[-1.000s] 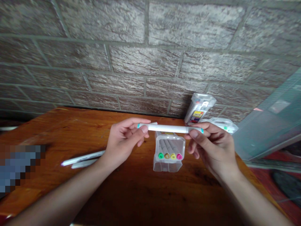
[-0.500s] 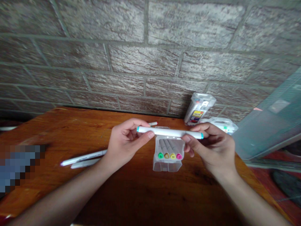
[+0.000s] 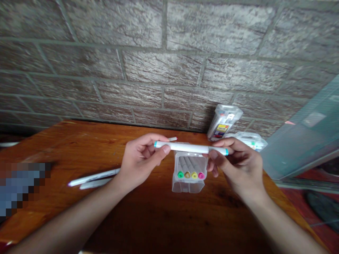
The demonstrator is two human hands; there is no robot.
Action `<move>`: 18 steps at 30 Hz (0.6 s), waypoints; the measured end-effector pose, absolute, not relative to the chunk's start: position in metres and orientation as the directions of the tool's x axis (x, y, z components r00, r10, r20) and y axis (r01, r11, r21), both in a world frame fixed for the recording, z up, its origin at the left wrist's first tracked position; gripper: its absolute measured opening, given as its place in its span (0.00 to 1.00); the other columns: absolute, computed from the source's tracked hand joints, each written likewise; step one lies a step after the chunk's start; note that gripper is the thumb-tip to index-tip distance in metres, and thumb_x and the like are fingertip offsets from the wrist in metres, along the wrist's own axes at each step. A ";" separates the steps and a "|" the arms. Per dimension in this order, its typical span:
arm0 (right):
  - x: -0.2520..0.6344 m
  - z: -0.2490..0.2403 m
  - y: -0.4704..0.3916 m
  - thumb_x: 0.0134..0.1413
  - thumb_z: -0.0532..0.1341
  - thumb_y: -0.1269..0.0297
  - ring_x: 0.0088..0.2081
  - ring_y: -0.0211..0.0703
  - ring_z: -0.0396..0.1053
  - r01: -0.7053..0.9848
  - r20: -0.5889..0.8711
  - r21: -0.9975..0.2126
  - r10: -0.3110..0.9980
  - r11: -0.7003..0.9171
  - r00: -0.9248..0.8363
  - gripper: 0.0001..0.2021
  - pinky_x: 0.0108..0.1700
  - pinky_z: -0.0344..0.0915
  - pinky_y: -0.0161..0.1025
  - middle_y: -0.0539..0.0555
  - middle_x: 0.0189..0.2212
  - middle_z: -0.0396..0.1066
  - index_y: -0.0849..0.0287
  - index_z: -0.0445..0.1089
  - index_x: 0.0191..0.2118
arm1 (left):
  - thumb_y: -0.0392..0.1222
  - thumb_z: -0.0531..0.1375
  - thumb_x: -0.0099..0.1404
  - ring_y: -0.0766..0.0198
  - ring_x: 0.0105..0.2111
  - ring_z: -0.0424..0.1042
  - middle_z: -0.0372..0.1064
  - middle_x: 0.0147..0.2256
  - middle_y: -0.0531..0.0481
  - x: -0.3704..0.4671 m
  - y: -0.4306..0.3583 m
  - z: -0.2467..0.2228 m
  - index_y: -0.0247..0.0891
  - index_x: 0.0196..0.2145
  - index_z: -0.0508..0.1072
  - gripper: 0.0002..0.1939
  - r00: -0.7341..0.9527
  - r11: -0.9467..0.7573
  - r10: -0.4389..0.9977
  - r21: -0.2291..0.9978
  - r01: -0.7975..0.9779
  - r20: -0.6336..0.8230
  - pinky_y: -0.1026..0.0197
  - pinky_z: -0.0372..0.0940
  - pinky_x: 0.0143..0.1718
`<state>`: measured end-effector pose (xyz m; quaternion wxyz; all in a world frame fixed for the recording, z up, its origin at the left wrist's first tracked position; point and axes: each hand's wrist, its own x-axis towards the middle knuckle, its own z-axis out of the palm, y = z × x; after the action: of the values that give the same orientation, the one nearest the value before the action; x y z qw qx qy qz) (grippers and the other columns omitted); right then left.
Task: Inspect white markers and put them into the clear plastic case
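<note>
One white marker (image 3: 182, 147) spans the frame's centre, pinched near its left end by the left hand (image 3: 141, 153), near its right by the right hand (image 3: 239, 162), presumably for steadiness. Just below, on the bench (image 3: 92, 144), four markers (image 3: 194, 175) slant inside a clear case (image 3: 188, 187), perhaps so their coloured ends show.

Held marker (image 3: 185, 146): smooth white plastic barrel, soft sheen, teal plastic ends. Two loose markers (image 3: 92, 178): white plastic, smooth, lightly glossy. Open case (image 3: 188, 187): clear, thin plastic, shiny along its edges. Round marker ends (image 3: 187, 174) inside it: smooth coloured plastic. Upright case (image 3: 230, 112): transparent plastic, glossy, with a smooth printed label (image 3: 221, 129). Table (image 3: 87, 141): brown wood, visible grain, varnished sheen, scuffed in places. Wall (image 3: 212, 21): rough, ridged stone-look blocks, faint shine; matt grey joints. Side panel (image 3: 309, 141): translucent, finely ribbed; perhaps glass or plastic, too blurred to settle.
</note>
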<state>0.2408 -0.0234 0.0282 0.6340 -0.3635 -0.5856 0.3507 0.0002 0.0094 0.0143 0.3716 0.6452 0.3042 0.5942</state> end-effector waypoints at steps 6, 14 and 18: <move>0.243 0.019 -0.022 0.53 0.79 0.64 0.15 0.37 0.72 0.006 0.507 -0.861 0.857 0.509 0.087 0.11 0.15 0.69 0.30 0.49 0.20 0.78 0.57 0.78 0.38 | 0.42 0.74 0.62 0.69 0.17 0.65 0.72 0.20 0.54 0.003 0.006 0.020 0.39 0.35 0.82 0.07 0.085 -0.537 0.840 0.844 -0.006 0.535 0.67 0.56 0.16; 0.244 0.019 -0.021 0.55 0.78 0.65 0.16 0.37 0.73 -0.007 0.500 -0.865 0.863 0.501 0.072 0.10 0.16 0.69 0.30 0.49 0.20 0.79 0.57 0.78 0.39 | 0.40 0.76 0.59 0.64 0.23 0.73 0.78 0.25 0.50 0.003 0.006 0.021 0.39 0.32 0.82 0.07 0.073 -0.542 0.839 0.840 0.020 0.540 0.65 0.62 0.21; 0.243 0.025 -0.022 0.53 0.79 0.62 0.16 0.38 0.72 -0.031 0.469 -0.881 0.881 0.472 0.064 0.12 0.16 0.69 0.30 0.49 0.19 0.78 0.57 0.78 0.37 | 0.41 0.76 0.60 0.65 0.21 0.70 0.74 0.21 0.53 0.003 0.006 0.021 0.39 0.34 0.83 0.08 0.086 -0.525 0.848 0.851 0.005 0.523 0.65 0.59 0.19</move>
<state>0.2427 -0.0224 0.0249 0.6311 -0.3658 -0.5809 0.3611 0.0029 0.0057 0.0207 0.3574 0.6445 0.3310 0.5893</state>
